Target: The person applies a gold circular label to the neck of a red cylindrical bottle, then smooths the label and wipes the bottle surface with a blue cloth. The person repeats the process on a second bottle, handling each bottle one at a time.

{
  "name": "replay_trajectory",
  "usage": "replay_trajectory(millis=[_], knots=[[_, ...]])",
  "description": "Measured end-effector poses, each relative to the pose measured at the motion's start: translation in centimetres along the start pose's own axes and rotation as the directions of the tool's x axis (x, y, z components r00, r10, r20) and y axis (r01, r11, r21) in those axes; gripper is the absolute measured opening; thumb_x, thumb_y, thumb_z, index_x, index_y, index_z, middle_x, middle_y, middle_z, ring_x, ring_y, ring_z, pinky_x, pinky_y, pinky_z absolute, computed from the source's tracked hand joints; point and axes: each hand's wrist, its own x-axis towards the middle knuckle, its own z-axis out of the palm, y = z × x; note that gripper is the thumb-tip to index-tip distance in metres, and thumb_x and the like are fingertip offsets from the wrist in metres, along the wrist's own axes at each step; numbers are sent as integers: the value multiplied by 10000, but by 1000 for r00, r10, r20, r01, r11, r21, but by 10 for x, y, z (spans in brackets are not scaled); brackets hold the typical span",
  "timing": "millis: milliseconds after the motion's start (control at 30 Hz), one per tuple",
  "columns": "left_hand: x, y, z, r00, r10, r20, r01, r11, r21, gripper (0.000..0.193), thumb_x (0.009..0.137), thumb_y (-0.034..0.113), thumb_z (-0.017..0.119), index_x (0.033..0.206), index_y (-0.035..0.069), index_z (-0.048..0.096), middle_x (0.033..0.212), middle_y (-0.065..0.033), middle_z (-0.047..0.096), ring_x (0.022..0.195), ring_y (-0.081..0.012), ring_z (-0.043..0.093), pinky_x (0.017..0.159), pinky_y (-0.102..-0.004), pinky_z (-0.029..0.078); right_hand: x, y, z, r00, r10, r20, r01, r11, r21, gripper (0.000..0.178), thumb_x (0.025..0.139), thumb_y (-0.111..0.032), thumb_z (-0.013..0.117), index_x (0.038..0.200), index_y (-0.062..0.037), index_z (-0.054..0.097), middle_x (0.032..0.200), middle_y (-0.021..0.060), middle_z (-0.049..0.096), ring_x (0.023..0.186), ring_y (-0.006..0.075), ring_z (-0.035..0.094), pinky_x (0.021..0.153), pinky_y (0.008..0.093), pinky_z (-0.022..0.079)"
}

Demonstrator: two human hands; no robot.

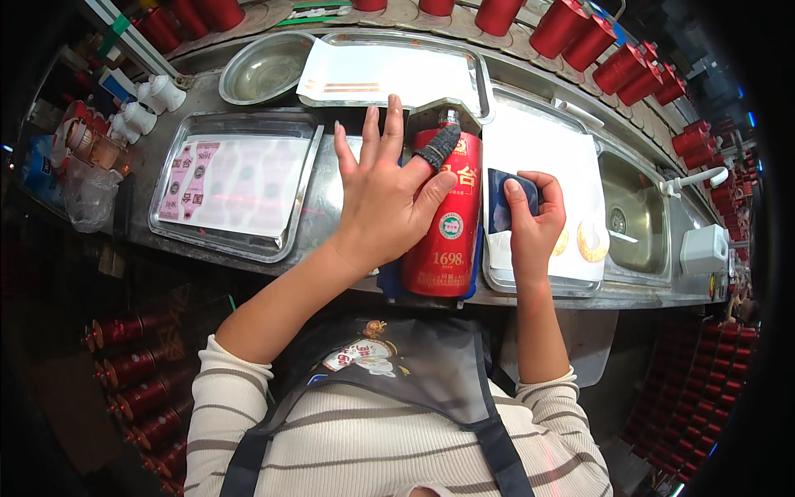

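A red bottle (443, 267) with gold lettering and a round white-and-green label lies with its neck pointing away from me, in a blue cradle (389, 280). My left hand (377, 203) rests across its upper left side, fingers spread. The thumb and index finger touch the red surface; the index finger wears a dark cloth finger sleeve (438, 147). Just right of the bottle, my right hand (538, 217) pinches a dark blue flat scraper-like piece (499, 212) between thumb and fingers. The piece is held over a white sheet and is partly hidden by the fingers.
A metal tray (291, 236) with pink-and-white label sheets (248, 184) lies left. Behind are a steel bowl (267, 70) and a tray with white sheets (389, 70). White sheets lie in a right tray (546, 287), beside a sink (633, 199). Red bottles (559, 29) line the back.
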Motion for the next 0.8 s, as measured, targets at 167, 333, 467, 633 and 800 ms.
replay_trajectory(millis=[167,333,467,633,800], knots=[[13,10,-10,988,141,60,-145,988,61,395,986,419,596,940,61,757,1601,-309,315,1461,-555,276,1128,-756,43,-12,-10,-5,1000,-3,-1,3,997,71,160,941,-80,722,1054,-11,632,910,3,633,792,47,585,696,194,485],[12,20,-10,948,305,93,-312,947,77,348,959,413,627,895,97,758,1544,-261,436,1441,-539,316,1137,-743,73,-15,-17,-19,999,32,-17,-31,998,52,162,939,-79,716,1061,-13,632,922,5,631,818,54,582,718,201,484],[-6,37,-21,915,332,228,-341,940,2,383,946,452,618,857,107,757,1520,-218,478,1462,-520,279,1139,-756,52,-14,-23,-27,1000,-9,3,9,999,50,242,921,-51,717,1134,-8,609,990,24,624,854,79,599,776,220,497],[-80,38,-34,951,127,283,-92,987,-134,342,936,413,657,913,84,748,1650,-232,256,1515,-516,164,1118,-765,18,3,-48,-8,888,-441,133,455,884,-105,347,872,29,729,1194,-26,612,1003,56,635,899,122,651,724,243,543],[-148,22,-22,943,-215,253,282,922,-265,453,1027,416,552,1180,25,720,1677,-274,133,1526,-529,115,1147,-715,-17,23,-66,35,502,-670,547,862,441,-251,209,724,8,730,901,-80,662,819,81,601,828,299,595,754,408,480]])
